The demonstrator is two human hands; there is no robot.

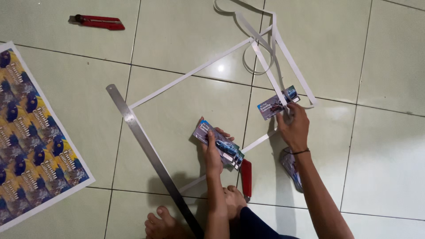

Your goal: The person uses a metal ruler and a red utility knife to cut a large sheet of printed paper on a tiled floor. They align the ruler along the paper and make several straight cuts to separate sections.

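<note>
Lit evenly and fairly brightly from overhead. Showed a small white glare spot on the glossy floor [220, 68] tiles near the upper middle, with softer sheen around it. Cast soft, diffuse shadows under the forearms and beside the steel ruler [152, 159]. Stayed mostly sharp, with slight softness and mild bending of tile lines toward the edges.

i see pale green glazed floor tiles [186, 40], glossy and smooth. the long ruler [146, 146] is brushed grey metal. small printed paper cards [219, 144] look glossy; thin white paper strips [190, 73] matt; the red cutter [99, 22] plastic.
</note>
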